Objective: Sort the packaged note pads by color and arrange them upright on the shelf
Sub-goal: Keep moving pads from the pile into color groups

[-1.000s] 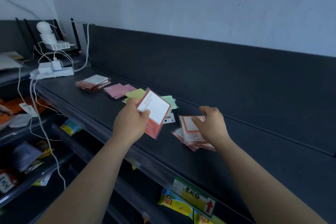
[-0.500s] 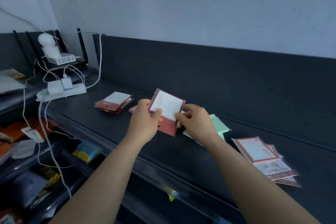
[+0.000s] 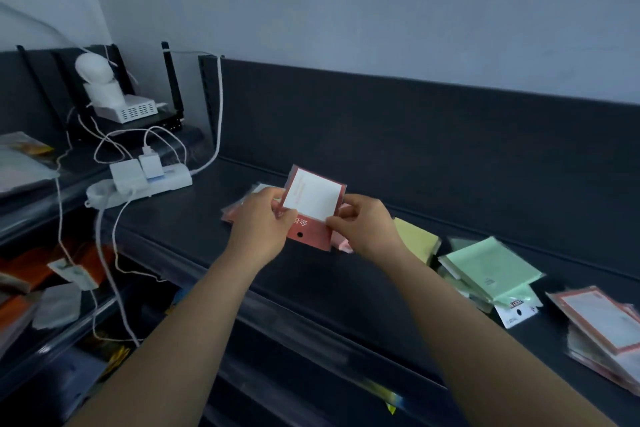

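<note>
Bare hands and bare forearms, seen from the head camera

The left hand (image 3: 259, 229) and right hand (image 3: 367, 229) are uncovered, and so are the left forearm (image 3: 194, 322) and right forearm (image 3: 467, 333), bare down to the lower edge of the view. Both forearms look slim and smooth. Dim light and slight blur hide the nails and finer marks.
</note>
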`<action>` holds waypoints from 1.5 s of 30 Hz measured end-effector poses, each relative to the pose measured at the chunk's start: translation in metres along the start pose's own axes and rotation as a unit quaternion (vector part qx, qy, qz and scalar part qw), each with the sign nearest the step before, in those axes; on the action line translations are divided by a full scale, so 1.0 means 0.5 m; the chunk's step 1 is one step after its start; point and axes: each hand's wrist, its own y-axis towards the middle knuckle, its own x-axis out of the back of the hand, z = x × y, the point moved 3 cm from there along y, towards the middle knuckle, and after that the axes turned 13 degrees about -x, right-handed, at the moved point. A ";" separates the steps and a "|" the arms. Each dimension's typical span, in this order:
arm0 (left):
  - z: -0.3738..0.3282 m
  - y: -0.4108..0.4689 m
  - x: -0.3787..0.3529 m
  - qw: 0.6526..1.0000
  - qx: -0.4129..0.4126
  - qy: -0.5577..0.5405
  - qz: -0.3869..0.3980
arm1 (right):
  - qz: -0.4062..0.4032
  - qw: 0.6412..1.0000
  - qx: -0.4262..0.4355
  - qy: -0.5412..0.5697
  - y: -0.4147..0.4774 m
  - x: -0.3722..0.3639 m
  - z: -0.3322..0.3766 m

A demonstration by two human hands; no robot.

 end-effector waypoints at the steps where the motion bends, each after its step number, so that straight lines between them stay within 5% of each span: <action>1: 0.012 0.007 0.007 1.000 0.003 0.016 -0.006 | 0.011 1.000 0.001 -0.003 0.011 -0.012 0.008; 11: 0.147 0.088 0.032 0.996 0.035 0.068 0.038 | -0.017 0.996 -0.028 -0.080 0.125 -0.108 0.074; 24: 0.260 0.200 0.022 0.976 -0.010 0.097 0.193 | -0.039 0.970 -0.063 -0.230 0.209 -0.139 0.073; 32: 0.272 0.198 0.028 0.979 -0.021 0.124 0.162 | -0.060 0.976 -0.036 -0.208 0.218 -0.151 0.075; 37: 0.231 0.190 0.043 0.964 -0.101 0.211 0.125 | -0.104 0.972 -0.016 -0.212 0.196 -0.138 0.081; 45: 0.114 0.160 0.003 0.963 -0.217 0.129 0.092 | -0.193 0.940 0.014 -0.281 0.086 -0.058 0.066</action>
